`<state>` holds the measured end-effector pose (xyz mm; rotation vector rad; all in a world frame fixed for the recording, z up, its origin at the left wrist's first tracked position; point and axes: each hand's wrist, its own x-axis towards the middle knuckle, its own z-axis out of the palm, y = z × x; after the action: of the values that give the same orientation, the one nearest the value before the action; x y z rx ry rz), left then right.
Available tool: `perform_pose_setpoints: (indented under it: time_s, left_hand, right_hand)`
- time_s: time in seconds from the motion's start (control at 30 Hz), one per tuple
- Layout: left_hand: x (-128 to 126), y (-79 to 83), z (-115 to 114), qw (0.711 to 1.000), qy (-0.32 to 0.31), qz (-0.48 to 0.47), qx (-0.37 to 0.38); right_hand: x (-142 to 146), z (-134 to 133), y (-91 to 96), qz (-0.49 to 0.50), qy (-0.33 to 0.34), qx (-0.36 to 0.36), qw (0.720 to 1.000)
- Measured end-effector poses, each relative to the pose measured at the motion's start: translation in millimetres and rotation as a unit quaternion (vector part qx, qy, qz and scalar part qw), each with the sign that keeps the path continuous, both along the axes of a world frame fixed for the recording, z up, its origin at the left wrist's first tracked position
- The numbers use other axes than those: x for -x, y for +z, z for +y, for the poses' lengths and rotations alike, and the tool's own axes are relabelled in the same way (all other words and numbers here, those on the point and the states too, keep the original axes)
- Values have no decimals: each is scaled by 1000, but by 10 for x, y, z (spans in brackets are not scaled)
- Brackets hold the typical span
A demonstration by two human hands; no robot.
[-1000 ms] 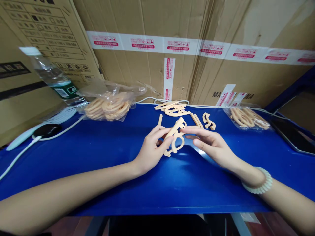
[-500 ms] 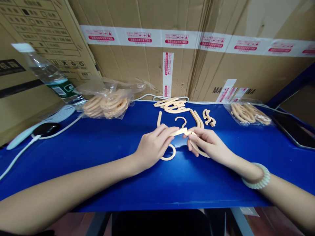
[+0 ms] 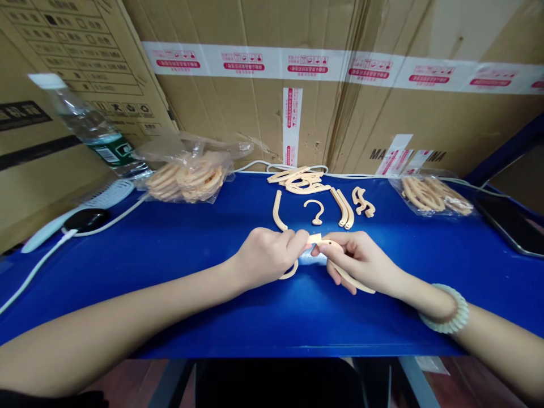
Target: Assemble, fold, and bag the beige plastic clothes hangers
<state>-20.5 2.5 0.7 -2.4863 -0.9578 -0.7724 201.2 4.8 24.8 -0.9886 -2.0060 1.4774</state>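
My left hand (image 3: 276,254) is closed on a cream plastic hanger piece (image 3: 314,238), whose flat end shows past the fingertips. A curved hanger arm (image 3: 352,279) is pinched in my right hand (image 3: 361,256), its free end pointing down and right. The two pieces meet between my hands; whether they are joined I cannot tell. Partly hidden under my left hand is a rounded cream piece (image 3: 290,271). Just beyond my fingers lie a hanger hook (image 3: 315,212), a single curved strip (image 3: 277,211) and a pair of strips (image 3: 342,208).
Small wavy pieces (image 3: 362,202) and a pile of hanger parts (image 3: 300,179) lie at the back of the blue table (image 3: 263,323). Bagged parts (image 3: 187,181) sit left, another bag (image 3: 436,195) right. A bottle (image 3: 106,148), hairbrush (image 3: 108,194), black mouse-shaped device (image 3: 86,220) and phone (image 3: 514,226) surround them.
Both hands have drawn slightly nearer to me with the pieces, away from the hook, now fully visible. The right-hand piece has tilted further down. My left fingers have curled in more.
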Motion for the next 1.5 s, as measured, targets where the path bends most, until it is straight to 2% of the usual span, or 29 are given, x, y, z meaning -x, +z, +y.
perform_pose_setpoints:
  time_s: [0.1, 0.27, 0.37, 0.47, 0.5, 0.57, 0.67, 0.73, 0.8, 0.87, 0.93, 1.03, 1.13, 1.3, 1.5]
  left_hand:
    - [-8, 5, -1, 995, 0, 34, -92]
    - [-27, 40, -34, 995, 8, 28, -100]
    - [-35, 35, -46, 999, 13, 7, -46]
    - [-45, -4, -43, 997, 31, -33, 62]
    - [-49, -16, -40, 993, 35, -47, 98]
    - [-54, -21, -37, 982, 36, -78, 169]
    - [-53, 13, -36, 940, 29, -172, 292]
    - [-48, 38, -33, 888, 14, -255, 383]
    - [-44, 46, -26, 815, -11, -340, 469]
    - [-44, 42, -15, 741, -42, -411, 530]
    - [-47, 40, -8, 696, -65, -456, 551]
    - [-50, 50, -11, 675, -73, -495, 542]
    - [-46, 56, -19, 660, -65, -535, 523]
    - [-40, 27, 4, 629, -34, -594, 501]
    - [-48, -7, 43, 605, -27, -636, 479]
  right_hand:
    - [-5, -6, -25, -18, 2, -22, 1000]
    - [-21, -11, -52, -45, -11, -123, 991]
    - [-30, -11, -54, -45, -6, -213, 976]
    - [-30, -12, -53, -46, 12, -321, 946]
    - [-27, -12, -47, -40, 14, -322, 946]
    - [-29, -3, -15, -15, 6, -255, 967]
    - [-91, 83, 91, 36, -21, -136, 990]
    - [-202, 212, 187, 82, -61, -122, 987]
    - [-363, 390, 274, 126, -115, -164, 971]
    - [-546, 586, 323, 126, -164, -251, 946]
    - [-711, 765, 315, 66, -185, -344, 918]
    - [-870, 953, 211, -78, -161, -454, 873]
    - [-931, 1047, 83, -184, -121, -499, 838]
    - [-986, 1122, -25, -279, -78, -491, 822]
    - [-1013, 1142, -29, -294, -71, -496, 814]
